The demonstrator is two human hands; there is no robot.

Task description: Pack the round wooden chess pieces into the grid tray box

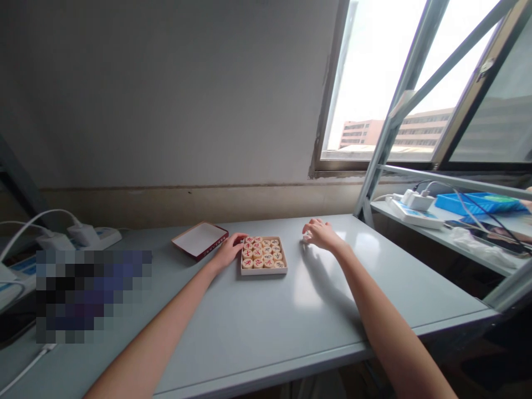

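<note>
A shallow white box lies on the table with round wooden Chinese chess pieces set in rows, some with red characters and some with dark ones. My left hand is at the box's left side, its fingers curled against the wall and edge there. To the right of the box, my right hand is just over the tabletop with bent fingers somewhat apart. A pale patch shows under its fingertips, too small to make out. Behind my left hand rests the dark red lid, its white inside facing up.
The grey table meets the wall at the back. Power strips with white chargers stand at the left, beside a blurred-out patch. On the right, a metal frame post rises before a shelf with a blue tray and cables.
</note>
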